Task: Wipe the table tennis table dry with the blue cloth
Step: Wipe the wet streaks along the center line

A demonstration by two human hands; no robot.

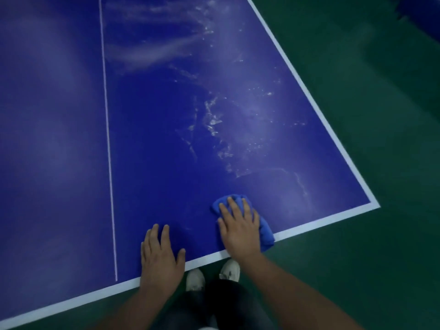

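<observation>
The blue table tennis table [166, 139] fills most of the view, with white edge lines and a thin white centre line. Wet streaks and droplets [214, 120] glisten on its right half, from the far end down toward the near right corner. A bunched blue cloth [265, 231] lies near the table's front edge. My right hand [239, 231] presses flat on the cloth with its fingers spread. My left hand [160, 260] rests flat on the bare table at the front edge, to the left of the cloth.
Green floor [357, 258] surrounds the table on the right and front. My two white shoes [195, 279] and dark trousers show just below the table's front edge. The table's near right corner [373, 204] is to the right of the cloth.
</observation>
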